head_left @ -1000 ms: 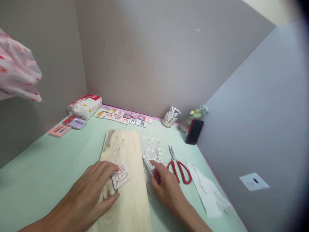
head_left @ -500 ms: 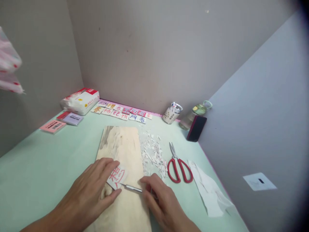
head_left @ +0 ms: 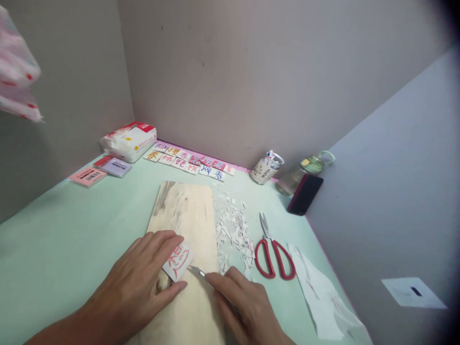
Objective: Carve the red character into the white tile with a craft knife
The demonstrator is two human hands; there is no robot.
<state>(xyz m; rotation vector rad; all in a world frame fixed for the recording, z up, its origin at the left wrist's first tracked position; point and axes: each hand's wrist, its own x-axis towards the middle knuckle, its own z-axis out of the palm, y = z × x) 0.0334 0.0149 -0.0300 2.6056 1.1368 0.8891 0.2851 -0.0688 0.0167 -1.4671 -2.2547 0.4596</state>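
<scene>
My left hand (head_left: 140,275) presses a small white square block (head_left: 178,261), marked with a red character, against a wooden board (head_left: 192,211). Its fingers lie over the block's left side, and the thumb stretches along the board below. In my right hand (head_left: 247,302) is a craft knife (head_left: 201,275), held like a pen with its blade tip close by the block's right edge. Whether the blade touches the block I cannot tell. The rest of the knife's handle is largely hidden by my fingers.
White shavings (head_left: 235,235) lie right of the board, then red-handled scissors (head_left: 273,254) and tissue paper (head_left: 319,297). Behind are lettered squares (head_left: 190,160), a tissue pack (head_left: 131,141), a can (head_left: 267,167), a bottle (head_left: 291,179) and a phone (head_left: 305,194). Packaged blocks (head_left: 88,176) lie left.
My right hand has shifted its hold nearer the blade, and the knife tip has moved from the block's lower edge to its right side. The view has tilted slightly.
</scene>
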